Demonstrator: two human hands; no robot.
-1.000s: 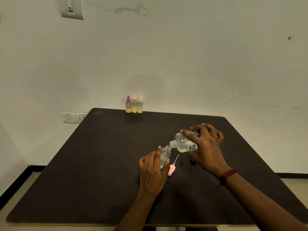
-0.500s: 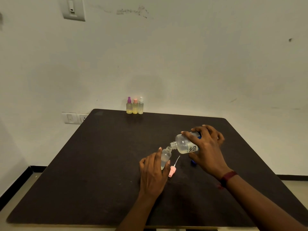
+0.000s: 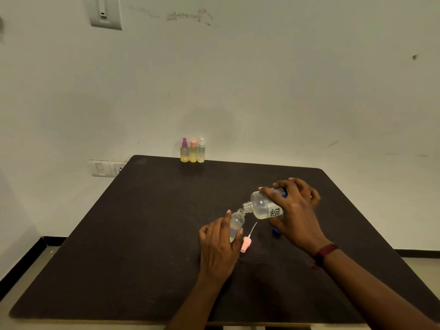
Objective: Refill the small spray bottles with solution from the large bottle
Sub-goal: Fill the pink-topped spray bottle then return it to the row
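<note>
My right hand grips the large clear bottle, tipped almost flat with its open neck touching the mouth of a small clear spray bottle. My left hand holds that small bottle, tilted slightly, on the dark table. The small bottle's pink spray top with its white dip tube lies on the table just right of my left hand. A blue cap lies partly hidden under my right hand.
Three small spray bottles with purple, pink and white tops stand in a row at the table's far edge against the wall. A wall socket sits left of the table. The floor shows at both sides.
Both hands and both bottles hold nearly the same pose. The view has shifted slightly; the large bottle stays tipped against the small one.
</note>
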